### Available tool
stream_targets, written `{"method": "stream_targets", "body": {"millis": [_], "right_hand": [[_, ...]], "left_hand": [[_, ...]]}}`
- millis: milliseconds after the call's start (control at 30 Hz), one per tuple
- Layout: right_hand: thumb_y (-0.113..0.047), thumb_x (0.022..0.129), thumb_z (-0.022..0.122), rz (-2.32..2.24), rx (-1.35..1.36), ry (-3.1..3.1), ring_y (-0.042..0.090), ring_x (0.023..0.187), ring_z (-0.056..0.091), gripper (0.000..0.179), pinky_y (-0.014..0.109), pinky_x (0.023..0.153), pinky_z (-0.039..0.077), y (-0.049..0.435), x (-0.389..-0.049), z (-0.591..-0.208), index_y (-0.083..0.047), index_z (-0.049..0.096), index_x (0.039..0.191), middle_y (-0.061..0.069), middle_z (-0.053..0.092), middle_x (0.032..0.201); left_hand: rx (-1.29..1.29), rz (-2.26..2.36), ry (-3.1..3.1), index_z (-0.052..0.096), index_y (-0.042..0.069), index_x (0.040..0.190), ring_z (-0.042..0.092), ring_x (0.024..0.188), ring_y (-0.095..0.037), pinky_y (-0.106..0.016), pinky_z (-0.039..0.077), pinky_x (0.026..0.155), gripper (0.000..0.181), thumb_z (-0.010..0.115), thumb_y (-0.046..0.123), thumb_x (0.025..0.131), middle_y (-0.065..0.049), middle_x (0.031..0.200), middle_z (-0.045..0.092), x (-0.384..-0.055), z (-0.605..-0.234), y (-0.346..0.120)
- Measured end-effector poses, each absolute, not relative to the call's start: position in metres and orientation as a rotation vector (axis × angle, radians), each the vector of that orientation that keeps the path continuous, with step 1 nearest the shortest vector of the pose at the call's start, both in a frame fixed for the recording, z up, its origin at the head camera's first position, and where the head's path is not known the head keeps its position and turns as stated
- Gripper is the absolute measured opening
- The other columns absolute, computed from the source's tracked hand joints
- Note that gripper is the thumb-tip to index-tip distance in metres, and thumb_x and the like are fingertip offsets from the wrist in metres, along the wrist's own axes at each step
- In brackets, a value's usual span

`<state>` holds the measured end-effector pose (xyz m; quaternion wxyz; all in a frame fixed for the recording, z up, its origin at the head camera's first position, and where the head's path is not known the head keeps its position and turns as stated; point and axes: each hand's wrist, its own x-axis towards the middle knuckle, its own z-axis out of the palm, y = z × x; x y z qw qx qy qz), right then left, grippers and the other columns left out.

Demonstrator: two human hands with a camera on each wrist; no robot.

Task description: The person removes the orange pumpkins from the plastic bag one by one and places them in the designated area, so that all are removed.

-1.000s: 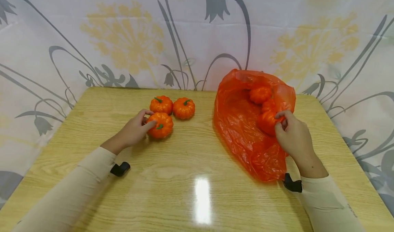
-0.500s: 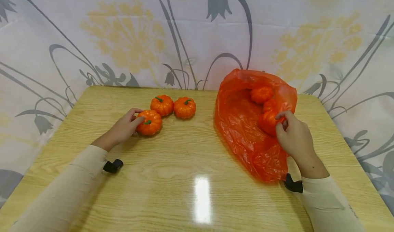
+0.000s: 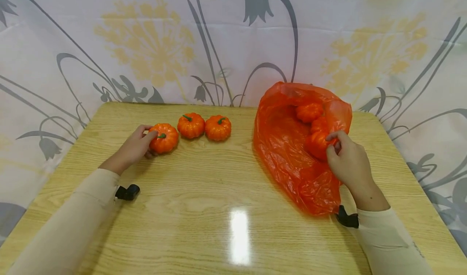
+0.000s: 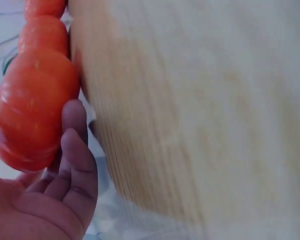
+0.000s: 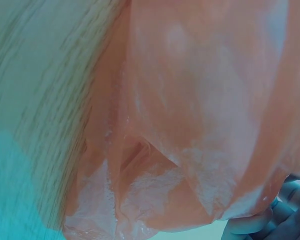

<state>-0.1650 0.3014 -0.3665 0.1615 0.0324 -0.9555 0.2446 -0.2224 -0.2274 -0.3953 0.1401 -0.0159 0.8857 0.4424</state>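
My left hand (image 3: 136,148) grips a small orange toy pumpkin (image 3: 166,140) with a green stem, left of two similar pumpkins. In the left wrist view, the fingers curl under the pumpkin (image 4: 35,112), its stem turned away to the left. The middle pumpkin (image 3: 191,125) and the right one (image 3: 218,127) sit side by side on the table. On the right, my right hand (image 3: 348,161) pinches the rim of an open red plastic bag (image 3: 279,157). Several pumpkins (image 3: 309,112) lie inside it, partly covered by film. The bag (image 5: 190,100) fills most of the right wrist view.
A light wood-grain table (image 3: 204,210) carries everything, with a bright light reflection near its front. Behind it hangs a flower-patterned cloth (image 3: 233,44). A black wrist camera mount (image 3: 127,192) sits below the left wrist, another mount (image 3: 347,217) by the right.
My left hand has moved left and slightly back with its pumpkin, away from the other two, so that all three now stand roughly in a row. The right hand and bag have stayed put.
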Motion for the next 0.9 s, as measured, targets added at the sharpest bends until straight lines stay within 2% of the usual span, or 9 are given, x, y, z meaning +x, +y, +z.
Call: {"method": "stream_targets", "body": {"millis": [167,333,400,567,633,767,900], "right_hand": [[-0.007,0.093,0.051,0.694,0.096,-2.722,0.015,0.047,0.04,0.018,0.029,0.043,0.033,0.302,-0.166,-0.367,-0.004,0.06,0.108,0.006,0.05,0.065],[-0.007,0.093,0.05,0.702,0.087,-2.709,0.014,0.046,0.04,0.018,0.029,0.043,0.032,0.302,-0.165,-0.366,-0.004,0.06,0.108,0.006,0.05,0.065],[-0.008,0.093,0.05,0.702,0.082,-2.693,0.013,0.045,0.039,0.019,0.028,0.042,0.032,0.302,-0.164,-0.365,-0.004,0.061,0.108,0.006,0.05,0.065],[-0.007,0.092,0.051,0.697,0.087,-2.637,0.009,0.043,0.036,0.018,0.027,0.042,0.031,0.303,-0.164,-0.364,-0.004,0.062,0.106,0.007,0.051,0.065],[-0.006,0.091,0.051,0.695,0.08,-2.615,0.009,0.043,0.035,0.018,0.026,0.041,0.03,0.303,-0.164,-0.362,-0.004,0.062,0.104,0.006,0.05,0.064],[-0.004,0.087,0.052,0.702,0.048,-2.543,0.006,0.043,0.033,0.019,0.023,0.042,0.029,0.304,-0.162,-0.359,-0.003,0.064,0.102,0.007,0.049,0.063],[-0.003,0.086,0.053,0.743,0.021,-2.459,0.0,0.044,0.031,0.019,0.019,0.042,0.028,0.305,-0.162,-0.356,-0.002,0.066,0.1,0.008,0.049,0.063]], "left_hand": [[-0.128,1.419,2.508,0.013,-0.001,0.155,0.071,0.073,-0.01,-0.027,0.058,0.072,0.073,0.031,0.049,0.106,-0.025,0.114,0.059,-0.232,-0.399,-0.232],[-0.191,1.518,2.472,0.013,-0.005,0.155,0.07,0.07,-0.008,-0.024,0.059,0.071,0.073,0.031,0.046,0.106,-0.015,0.1,0.065,-0.238,-0.399,-0.234],[-0.207,1.537,2.466,0.015,-0.006,0.154,0.07,0.069,-0.007,-0.023,0.059,0.071,0.072,0.03,0.045,0.106,-0.016,0.103,0.063,-0.238,-0.398,-0.233],[-0.236,1.505,2.479,0.022,-0.008,0.153,0.067,0.07,-0.004,-0.021,0.058,0.071,0.071,0.025,0.045,0.106,-0.03,0.125,0.052,-0.239,-0.398,-0.233],[-0.245,1.466,2.495,0.026,-0.008,0.152,0.067,0.07,-0.003,-0.021,0.057,0.071,0.071,0.024,0.046,0.106,-0.029,0.126,0.053,-0.239,-0.397,-0.233],[-0.245,1.385,2.538,0.035,-0.008,0.148,0.065,0.07,-0.005,-0.023,0.056,0.07,0.07,0.023,0.047,0.106,-0.018,0.106,0.064,-0.24,-0.397,-0.234],[-0.239,1.324,2.578,0.046,-0.006,0.139,0.063,0.068,-0.009,-0.024,0.054,0.067,0.064,0.025,0.044,0.105,-0.003,0.081,0.065,-0.241,-0.395,-0.233]]}}
